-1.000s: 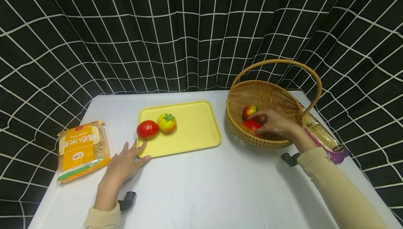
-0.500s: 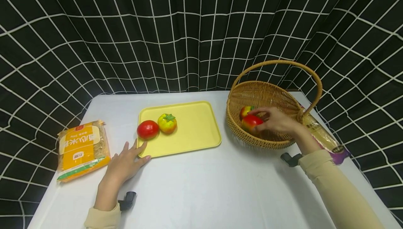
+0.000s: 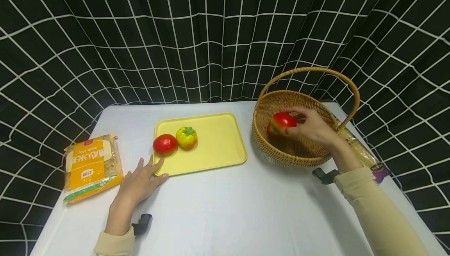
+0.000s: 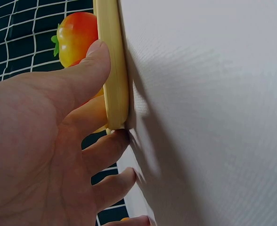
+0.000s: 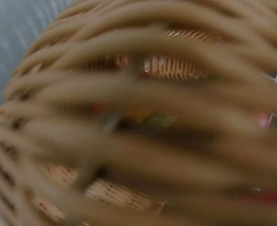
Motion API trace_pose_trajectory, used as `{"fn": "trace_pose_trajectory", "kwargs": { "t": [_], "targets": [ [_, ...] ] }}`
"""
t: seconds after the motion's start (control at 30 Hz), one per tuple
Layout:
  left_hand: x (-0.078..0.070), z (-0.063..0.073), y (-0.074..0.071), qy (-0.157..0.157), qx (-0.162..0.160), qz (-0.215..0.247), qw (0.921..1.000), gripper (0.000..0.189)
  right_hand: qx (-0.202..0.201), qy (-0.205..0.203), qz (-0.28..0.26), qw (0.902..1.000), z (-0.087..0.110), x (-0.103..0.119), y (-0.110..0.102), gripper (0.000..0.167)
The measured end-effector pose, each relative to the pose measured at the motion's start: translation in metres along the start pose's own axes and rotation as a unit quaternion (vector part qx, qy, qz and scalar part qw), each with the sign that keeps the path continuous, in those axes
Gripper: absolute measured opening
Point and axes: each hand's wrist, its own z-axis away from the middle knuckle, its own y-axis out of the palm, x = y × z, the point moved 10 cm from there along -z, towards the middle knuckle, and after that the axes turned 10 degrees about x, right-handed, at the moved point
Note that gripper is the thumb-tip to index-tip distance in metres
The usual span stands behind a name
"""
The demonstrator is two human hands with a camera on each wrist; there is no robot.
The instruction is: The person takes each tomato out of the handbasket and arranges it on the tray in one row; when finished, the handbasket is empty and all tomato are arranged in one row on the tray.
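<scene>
Inside the wicker basket point(image 3: 299, 101), my right hand point(image 3: 313, 127) holds a round, shiny red-and-yellow fruit point(image 3: 282, 124), with thumb and fingers at its sides. The right wrist view is blurred and filled by basket weave point(image 5: 129, 99); neither hand nor held fruit shows clearly there. My left hand point(image 3: 138, 183) lies at the near left corner of the yellow tray point(image 3: 214, 142), fingers spread and relaxed. In the left wrist view, its thumb touches the tray rim point(image 4: 115, 80). On the tray sit a red oval fruit point(image 3: 165, 144) and a yellow-red tomato-like fruit point(image 3: 186, 137) with green leaves.
An orange bag of dry noodles point(image 3: 92, 168) lies left of the left hand. A purple-and-gold package point(image 3: 362, 150) lies right of the basket, partly hidden. The basket's tall handle point(image 3: 313, 68) arches above the right hand. White cloth point(image 3: 225, 209) covers the table.
My right hand has taken hold of the red-and-yellow fruit and raised it toward the back of the basket. Another fruit seen behind it is now hidden. The left hand stays still.
</scene>
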Motion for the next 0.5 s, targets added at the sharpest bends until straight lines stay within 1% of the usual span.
{"fn": "trace_pose_trajectory", "kwargs": {
  "t": [0.13, 0.3, 0.5],
  "targets": [
    [0.0, 0.0, 0.0, -0.001, 0.001, -0.001, 1.0, 0.074, -0.029, -0.012, -0.013, 0.9994, 0.001, 0.013, -0.004, 0.066],
    [0.001, -0.001, 0.001, -0.005, 0.003, 0.004, 1.0, 0.075, -0.059, -0.032, -0.034, 0.9972, 0.001, 0.035, -0.005, 0.068],
    [0.002, -0.002, 0.001, -0.007, 0.004, 0.003, 1.0, 0.075, -0.074, -0.07, -0.041, 0.994, -0.003, 0.064, 0.001, 0.067]
  ]
}}
